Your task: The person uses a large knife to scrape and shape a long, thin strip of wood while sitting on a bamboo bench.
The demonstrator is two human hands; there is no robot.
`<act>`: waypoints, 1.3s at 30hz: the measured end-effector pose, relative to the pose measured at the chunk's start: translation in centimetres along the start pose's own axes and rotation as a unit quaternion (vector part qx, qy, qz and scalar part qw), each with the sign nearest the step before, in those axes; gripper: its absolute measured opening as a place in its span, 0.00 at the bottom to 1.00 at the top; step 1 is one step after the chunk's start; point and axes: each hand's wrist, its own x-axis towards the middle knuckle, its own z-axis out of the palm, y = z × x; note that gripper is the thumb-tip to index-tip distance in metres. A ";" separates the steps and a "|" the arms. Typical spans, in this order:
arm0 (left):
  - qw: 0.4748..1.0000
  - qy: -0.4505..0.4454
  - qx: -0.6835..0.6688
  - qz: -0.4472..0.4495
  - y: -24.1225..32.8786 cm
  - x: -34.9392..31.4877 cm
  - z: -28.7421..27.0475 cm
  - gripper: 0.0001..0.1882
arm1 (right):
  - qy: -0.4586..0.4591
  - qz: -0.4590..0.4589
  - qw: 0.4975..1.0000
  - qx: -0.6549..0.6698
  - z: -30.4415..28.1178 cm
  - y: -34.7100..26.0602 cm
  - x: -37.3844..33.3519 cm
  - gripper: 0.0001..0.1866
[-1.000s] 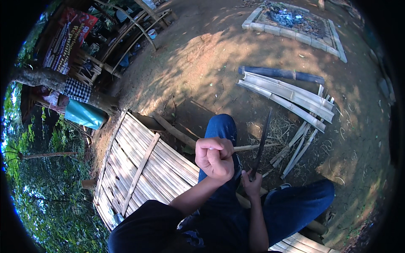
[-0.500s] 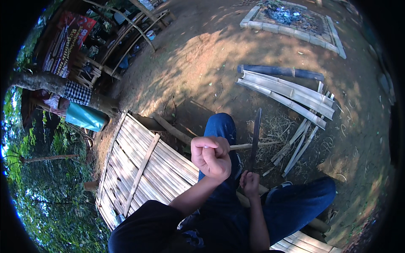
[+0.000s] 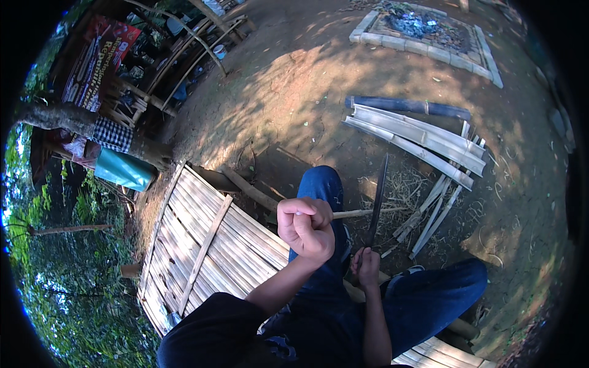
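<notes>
The left hand (image 3: 305, 228) was fisted around a thin bamboo stick (image 3: 368, 213) pointing to three o'clock, while the right hand (image 3: 367, 268) gripped a long dark blade (image 3: 377, 199) crossing it, shavings (image 3: 405, 187) already littering the ground and split slats (image 3: 417, 138) unworked at one o'clock.

Outdoor bamboo-working yard: split bamboo slats (image 3: 417, 132), woven platform (image 3: 208, 245), dirt ground (image 3: 294, 80).
</notes>
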 end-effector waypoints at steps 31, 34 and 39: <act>1.000 -0.013 -0.003 -0.002 0.2 -0.4 0.6 0.05 | -0.067 -0.102 0.991 -0.056 2.7 -2.1 -1.4 0.32; 1.000 0.001 0.009 0.001 0.2 -0.4 0.9 0.05 | -0.053 -0.105 0.993 -0.017 2.8 -1.7 -0.8 0.32; 0.997 0.058 0.045 -0.017 -0.5 1.0 -0.6 0.05 | 0.043 0.139 0.977 0.159 2.5 -2.1 -0.2 0.31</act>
